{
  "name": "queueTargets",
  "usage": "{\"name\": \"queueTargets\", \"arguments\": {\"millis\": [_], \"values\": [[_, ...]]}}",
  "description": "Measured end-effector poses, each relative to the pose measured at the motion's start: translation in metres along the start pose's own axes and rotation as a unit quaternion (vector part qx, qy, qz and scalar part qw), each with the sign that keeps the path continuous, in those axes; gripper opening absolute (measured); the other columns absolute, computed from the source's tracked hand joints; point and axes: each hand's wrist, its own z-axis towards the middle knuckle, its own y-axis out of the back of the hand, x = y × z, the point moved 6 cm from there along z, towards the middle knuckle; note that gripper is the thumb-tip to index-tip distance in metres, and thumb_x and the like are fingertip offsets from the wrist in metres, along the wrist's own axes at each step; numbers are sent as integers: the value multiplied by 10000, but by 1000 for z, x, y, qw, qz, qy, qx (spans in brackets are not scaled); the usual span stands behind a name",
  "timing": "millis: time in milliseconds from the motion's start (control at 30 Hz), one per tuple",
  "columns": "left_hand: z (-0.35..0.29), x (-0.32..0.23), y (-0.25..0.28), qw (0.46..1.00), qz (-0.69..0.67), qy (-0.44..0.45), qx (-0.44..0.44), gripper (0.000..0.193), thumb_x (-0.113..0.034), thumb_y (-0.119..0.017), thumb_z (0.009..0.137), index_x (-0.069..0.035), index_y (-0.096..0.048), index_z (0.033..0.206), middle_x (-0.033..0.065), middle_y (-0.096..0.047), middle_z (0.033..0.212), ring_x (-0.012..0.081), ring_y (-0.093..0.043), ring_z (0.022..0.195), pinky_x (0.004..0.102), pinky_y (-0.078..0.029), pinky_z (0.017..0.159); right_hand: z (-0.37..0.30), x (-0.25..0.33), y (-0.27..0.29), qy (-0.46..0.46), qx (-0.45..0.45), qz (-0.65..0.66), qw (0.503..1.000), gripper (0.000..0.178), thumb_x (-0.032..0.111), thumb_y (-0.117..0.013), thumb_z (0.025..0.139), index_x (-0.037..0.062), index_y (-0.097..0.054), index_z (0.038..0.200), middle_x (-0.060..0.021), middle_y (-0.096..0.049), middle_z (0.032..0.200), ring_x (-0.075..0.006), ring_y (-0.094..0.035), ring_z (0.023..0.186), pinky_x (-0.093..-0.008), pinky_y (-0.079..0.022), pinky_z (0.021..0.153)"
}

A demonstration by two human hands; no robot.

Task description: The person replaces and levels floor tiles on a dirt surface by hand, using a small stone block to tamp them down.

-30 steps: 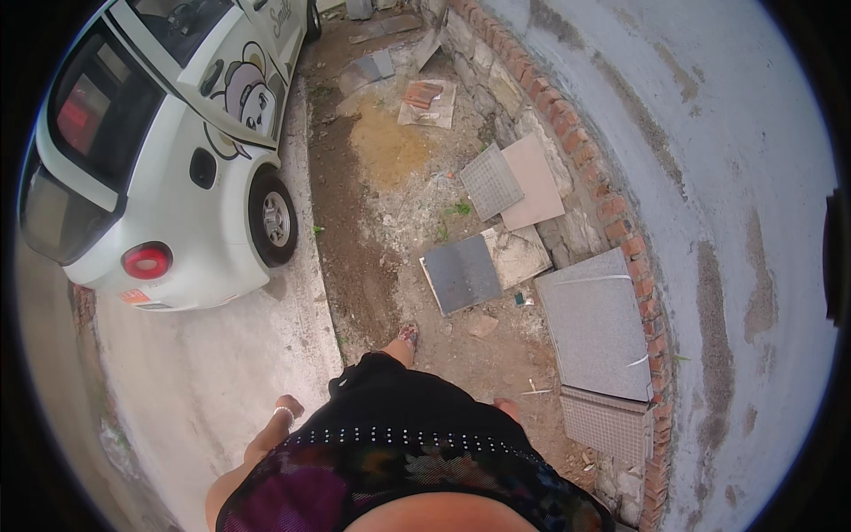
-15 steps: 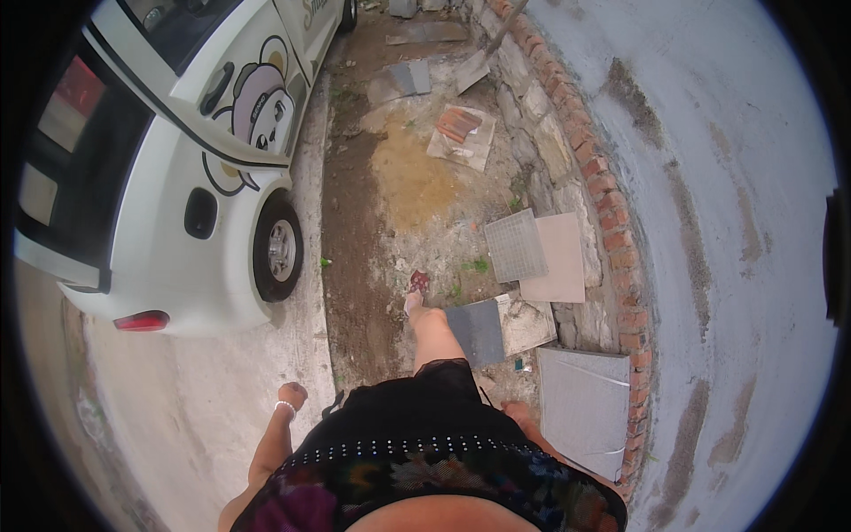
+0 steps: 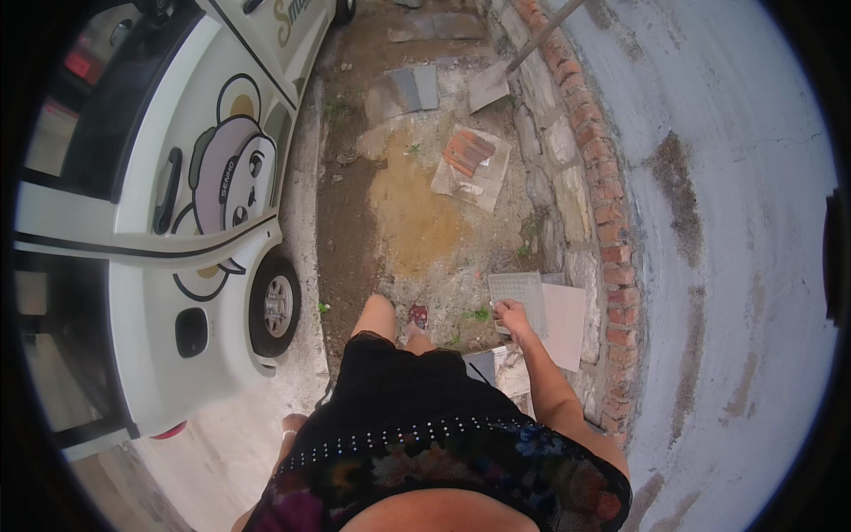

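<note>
My right hand point(image 3: 510, 317) swings out in front of my right side with its fingers loosely curled, and nothing shows in it. Below it, on the ground, are a grey ribbed tile point(image 3: 518, 288) and a pinkish flat slab point(image 3: 564, 324); the hand appears over the ribbed tile's edge, apart from it. My left hand point(image 3: 293, 424) hangs low by my left hip with a pale bracelet at the wrist. Its fingers are mostly hidden and cannot be made out. I wear a black skirt point(image 3: 408, 381), and one foot in a red shoe point(image 3: 418, 314) shows on the dirt.
A white van point(image 3: 222, 293) with a cartoon bear stands close on the left. A low brick-topped stone edge point(image 3: 612, 213) runs along the right, with grey concrete point(image 3: 736, 222) beyond. Ahead lie a slab with orange tile pieces point(image 3: 468, 152), more slabs point(image 3: 412, 87) and a slanting pole point(image 3: 545, 34).
I have moved forward along the dirt strip. My right hand has swung forward from beside my hip, while my left hand has swung back. A bare knee now shows on the left.
</note>
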Motion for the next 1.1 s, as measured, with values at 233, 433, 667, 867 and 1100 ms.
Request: {"name": "queueTargets", "arguments": {"millis": [233, 433, 667, 867, 1100], "values": [[69, -13, 131, 999, -45, -10, 3, 291, -350, -477, 806, -158, -694, 834, 109, -669, 887, 242, -631, 905, 368, -495, 770, 109, 113, -10, -21, -14, 37, 999, 279, 214, -552, 867, -30, -565, 1003, -105, -596, 820, -181, -577, 651, -272, -451, 517], [146, -27, 424, 819, -556, 6, -139, 168, -178, -544, 794, -56, -650, 748, 85, -650, 721, 205, -629, 633, 311, -506, 582, 157, 164, 51, -129, -52, 97, 986, 252, 222, -563, 857, -13, -547, 946, -134, -579, 808, -201, -565, 593, -321, -506, 502], [215, 8, 600, 737, -638, 10, -224, 101, -83, -588, 779, -20, -588, 700, 28, -557, 584, 104, -493, 494, 244, -396, 478, 284, 467, 164, 112, -169, 104, 974, 409, 216, -580, 849, -68, -506, 1134, -144, -600, 965, -224, -612, 768, -323, -521, 612], [199, -4, 609, 752, -638, 101, -128, 45, -11, -566, 721, -11, -592, 684, 50, -585, 622, 139, -527, 504, 264, -444, 488, 362, 713, 241, 247, -280, 75, 925, 672, 293, -650, 807, -110, -372, 1267, -226, -485, 1220, -315, -536, 1061, -377, -502, 804], [153, 3, 562, 977, 19, -137, -163, 205, -259, -561, 713, -75, -629, 655, 122, -625, 647, 282, -626, 606, 385, -494, 555, 413, 833, 266, 396, -347, 199, 826, 770, 234, -783, 675, -101, -404, 1256, -170, -575, 1074, -194, -558, 902, -320, -447, 749]]}}
